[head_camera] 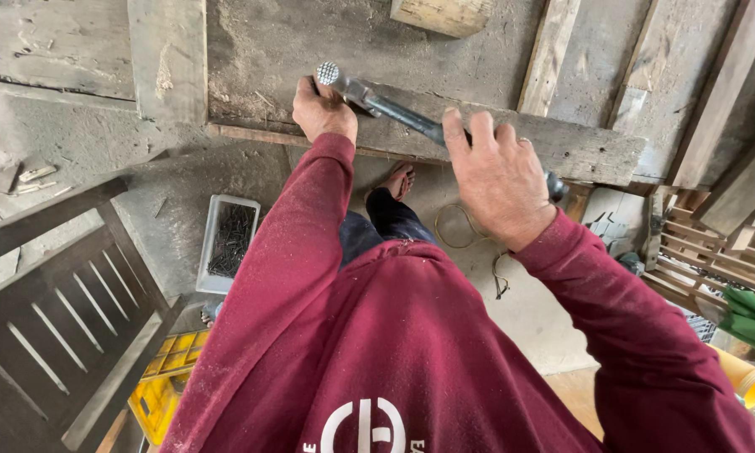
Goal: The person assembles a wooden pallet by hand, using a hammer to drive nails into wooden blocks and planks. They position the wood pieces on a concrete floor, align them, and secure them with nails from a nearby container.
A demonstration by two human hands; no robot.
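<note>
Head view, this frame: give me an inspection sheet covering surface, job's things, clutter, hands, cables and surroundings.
Surface: worn grey wooden plank lying across a dusty, rough work surface.
Job's things: hammer, its waffled head by the left hand, handle running to the right hand.
Clutter: white tray of dark nails on the floor; yellow crate; small wood scraps.
Hands: left hand rests on the plank's edge beside the hammer head; right hand grips the handle.
Cables: thin wire loop on the floor.
Surroundings: dark slatted panel, stacked timber, green cloth.
</note>
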